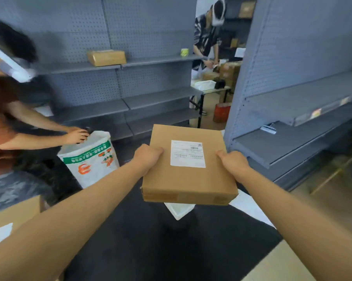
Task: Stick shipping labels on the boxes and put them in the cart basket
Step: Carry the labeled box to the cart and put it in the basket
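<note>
A flat brown cardboard box [188,179] is held out in front of me above the floor. A white shipping label [187,153] is stuck on its top face. My left hand [147,156] grips the box's left edge, thumb on top. My right hand [232,161] grips the right edge the same way. No cart basket can be made out in this view.
Grey shelving [130,102] runs ahead and to the right [282,147]. A person at left holds a white printed sack [92,159]. Another person works at a table in the back. A second box [106,57] sits on an upper shelf. A dark mat [161,240] covers the floor.
</note>
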Demonstrator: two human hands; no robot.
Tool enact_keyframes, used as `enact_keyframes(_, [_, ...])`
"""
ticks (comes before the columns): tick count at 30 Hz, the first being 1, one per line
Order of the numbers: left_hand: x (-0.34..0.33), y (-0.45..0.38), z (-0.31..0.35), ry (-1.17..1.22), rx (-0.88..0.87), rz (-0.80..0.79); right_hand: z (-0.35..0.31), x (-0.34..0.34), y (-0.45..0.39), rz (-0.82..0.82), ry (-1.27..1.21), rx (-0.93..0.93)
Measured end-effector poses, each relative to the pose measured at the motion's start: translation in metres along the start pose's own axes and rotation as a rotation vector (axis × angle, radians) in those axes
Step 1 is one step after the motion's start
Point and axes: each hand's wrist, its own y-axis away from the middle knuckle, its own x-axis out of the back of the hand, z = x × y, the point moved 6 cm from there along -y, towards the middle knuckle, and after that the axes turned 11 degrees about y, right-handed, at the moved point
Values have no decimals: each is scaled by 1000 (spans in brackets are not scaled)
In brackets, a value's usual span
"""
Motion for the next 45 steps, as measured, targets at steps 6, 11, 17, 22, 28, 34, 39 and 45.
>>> enact_keyframes(6, [-161, 48, 54, -82, -127, -195, 133, 122, 1, 146, 10, -152])
enact_keyframes(11, [-304, 108, 87, -126, -243, -379, 260, 218, 22, 299, -28, -329])
enact_keyframes(17, [-452, 175, 105, -184, -303, -572, 390, 301, 51, 417, -89, -534])
enact_keyframes(22, [-571, 210, 119, -185, -314, -734, 484, 351, 54, 501, -183, -691])
enact_keyframes(28, [-714, 216, 144, -160, -315, -851, 571, 414, 9, 572, -202, -794])
enact_keyframes(34, [-840, 215, 179, -160, -319, -927, 642, 478, -47, 634, -249, -844])
enact_keyframes(39, [-936, 216, 197, -186, -295, -985, 702, 513, -89, 612, -275, -908])
enact_keyframes(45, [-1059, 203, 226, -205, -247, -967, 780, 580, -176, 566, -249, -907])
